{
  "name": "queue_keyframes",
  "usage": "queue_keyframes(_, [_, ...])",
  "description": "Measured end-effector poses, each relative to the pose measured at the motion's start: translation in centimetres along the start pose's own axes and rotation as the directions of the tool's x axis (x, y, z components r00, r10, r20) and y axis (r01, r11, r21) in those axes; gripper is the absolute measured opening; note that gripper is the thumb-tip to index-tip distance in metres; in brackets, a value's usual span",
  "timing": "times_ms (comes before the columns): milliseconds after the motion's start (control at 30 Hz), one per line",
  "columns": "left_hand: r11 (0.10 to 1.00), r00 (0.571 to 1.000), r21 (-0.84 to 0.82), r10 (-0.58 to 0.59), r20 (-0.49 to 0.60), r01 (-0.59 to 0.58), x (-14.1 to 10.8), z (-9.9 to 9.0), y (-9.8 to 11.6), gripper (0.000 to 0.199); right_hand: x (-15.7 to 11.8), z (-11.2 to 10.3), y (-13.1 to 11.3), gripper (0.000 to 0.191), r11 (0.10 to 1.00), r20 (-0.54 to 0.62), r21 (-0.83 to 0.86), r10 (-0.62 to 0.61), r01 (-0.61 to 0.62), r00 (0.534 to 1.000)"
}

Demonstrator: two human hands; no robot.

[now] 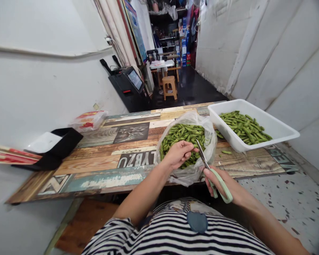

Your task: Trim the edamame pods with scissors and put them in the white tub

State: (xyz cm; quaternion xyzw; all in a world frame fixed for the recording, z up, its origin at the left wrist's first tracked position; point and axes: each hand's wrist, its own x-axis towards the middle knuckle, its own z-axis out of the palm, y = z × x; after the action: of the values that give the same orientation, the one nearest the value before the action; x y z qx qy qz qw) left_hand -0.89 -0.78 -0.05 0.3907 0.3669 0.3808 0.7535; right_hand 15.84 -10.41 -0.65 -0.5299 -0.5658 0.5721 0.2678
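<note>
Gripping green-handled scissors (205,160) in the right hand (232,184), fingers wrapped round the handles, blades up over a clear plastic bag (210,131) of green pods (184,132). Bag's at the table (138,154)'s near edge, a bit right of the middle. Left hand (177,156) is above the pods, fingers curled right by the blades, but can't tell how tightly they're closed or whether a pod's in there. White tub (278,122) with more pods sits by the right edge, one loose pod (227,152) just beside it. Black holder (60,150) with sticks (18,156) is at the left edge.
</note>
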Motion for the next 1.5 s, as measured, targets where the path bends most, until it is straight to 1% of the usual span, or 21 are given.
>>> queue_keyframes(100, [0.998, 0.998, 0.038, 0.053, -0.046, -0.052, -0.5, 0.9, -1.0, 0.031, 0.2, 0.0, 0.2, 0.047, 1.000, -0.008, -0.013, -0.020, 0.020, 1.000])
queue_keyframes(200, [0.998, 0.998, 0.054, 0.047, -0.041, -0.045, -1.0, 1.0, -1.7, 0.032, 0.5, 0.2, 0.8, 0.046, 1.000, -0.037, -0.004, 0.025, -0.025, 0.999])
queue_keyframes(333, [1.000, 0.998, 0.013, -0.015, -0.061, 0.016, -0.8, -0.5, -1.3, 0.027, 0.7, 0.3, 1.7, 0.044, 0.998, -0.034, -0.001, 0.066, -0.066, 0.997])
queue_keyframes(433, [1.000, 0.987, -0.025, -0.001, -0.159, -0.003, 0.3, -2.2, 0.0, 0.017, 0.4, 0.2, 1.7, 0.043, 0.997, -0.004, 0.043, 0.069, -0.068, 0.998])
queue_keyframes(467, [1.000, 0.979, 0.018, 0.015, -0.204, -0.012, 0.9, -2.6, 0.5, 0.016, 0.3, 0.1, 1.6, 0.044, 0.995, -0.002, 0.067, 0.078, -0.078, 0.997])
queue_keyframes(500, [0.993, 0.965, 0.116, 0.063, -0.255, -0.034, 1.4, -2.8, 0.9, 0.018, 0.2, 0.1, 1.4, 0.044, 0.992, -0.004, 0.088, 0.086, -0.085, 0.996])
queue_keyframes(533, [0.961, 0.945, 0.269, 0.143, -0.294, -0.062, 2.0, -3.0, 1.2, 0.022, 0.1, 0.0, 1.2, 0.045, 0.991, -0.012, 0.104, 0.091, -0.089, 0.996])
queue_keyframes(567, [0.884, 0.921, 0.460, 0.245, -0.304, -0.083, 2.5, -3.0, 1.4, 0.023, 0.0, 0.0, 1.0, 0.046, 0.989, -0.022, 0.114, 0.093, -0.090, 0.995])
queue_keyframes(600, [0.755, 0.897, 0.650, 0.343, -0.279, -0.087, 3.1, -2.8, 1.4, 0.023, 0.0, 0.0, 1.0, 0.047, 0.989, -0.031, 0.120, 0.095, -0.091, 0.995])
queue_keyframes(633, [0.592, 0.880, 0.803, 0.416, -0.231, -0.070, 3.6, -2.6, 1.4, 0.021, 0.1, 0.0, 1.0, 0.047, 0.988, -0.041, 0.124, 0.097, -0.091, 0.994])
queue_keyframes(667, [0.430, 0.876, 0.902, 0.448, -0.181, -0.034, 4.0, -2.4, 1.3, 0.019, 0.1, -0.1, 1.1, 0.047, 0.987, -0.049, 0.128, 0.099, -0.092, 0.994])
queue_keyframes(700, [0.296, 0.881, 0.955, 0.450, -0.145, 0.006, 4.4, -2.1, 1.2, 0.016, 0.2, -0.1, 1.2, 0.047, 0.987, -0.054, 0.132, 0.101, -0.093, 0.993])
queue_keyframes(733, [0.206, 0.888, 0.978, 0.443, -0.125, 0.035, 4.7, -1.9, 1.1, 0.014, 0.2, -0.1, 1.4, 0.047, 0.986, -0.057, 0.137, 0.104, -0.095, 0.993])
queue_keyframes(767, [0.163, 0.892, 0.986, 0.439, -0.110, 0.041, 5.0, -1.7, 1.0, 0.012, 0.3, -0.2, 1.5, 0.046, 0.986, -0.055, 0.142, 0.101, -0.092, 0.993])
queue_keyframes(800, [0.164, 0.896, 0.986, 0.435, -0.091, 0.021, 5.1, -1.6, 1.0, 0.011, 0.3, -0.3, 1.6, 0.045, 0.986, -0.052, 0.143, 0.089, -0.081, 0.995])
queue_keyframes(833, [0.201, 0.902, 0.979, 0.426, -0.069, -0.020, 5.1, -1.5, 1.1, 0.011, 0.3, -0.4, 1.6, 0.044, 0.989, -0.042, 0.133, 0.065, -0.058, 0.997])
queue_keyframes(967, [0.445, 0.941, 0.878, 0.338, 0.020, -0.178, 3.6, -1.3, 1.8, 0.017, 0.0, -1.2, 1.2, 0.043, 0.999, -0.008, 0.006, -0.046, 0.046, 0.999])
queue_keyframes(1067, [0.530, 0.962, 0.818, 0.253, 0.098, -0.222, 1.8, -1.0, 2.4, 0.018, -0.3, -1.6, 0.7, 0.044, 0.997, -0.017, -0.070, -0.044, 0.042, 0.999])
queue_keyframes(1200, [0.544, 0.960, 0.796, 0.222, 0.169, -0.266, 0.3, -0.7, 3.0, 0.019, -0.4, -1.3, 0.2, 0.043, 0.990, -0.011, -0.139, -0.038, 0.037, 0.999])
queue_keyframes(1400, [0.539, 0.977, 0.815, 0.106, 0.187, -0.214, -0.1, -0.7, 3.1, 0.019, -0.4, -0.8, -0.1, 0.043, 0.986, 0.011, -0.160, -0.038, 0.039, 0.999])
queue_keyframes(1500, [0.529, 0.976, 0.820, 0.112, 0.189, -0.219, -0.1, -0.8, 3.1, 0.021, -0.2, -0.9, 0.3, 0.043, 0.988, 0.004, -0.156, -0.021, 0.021, 1.000])
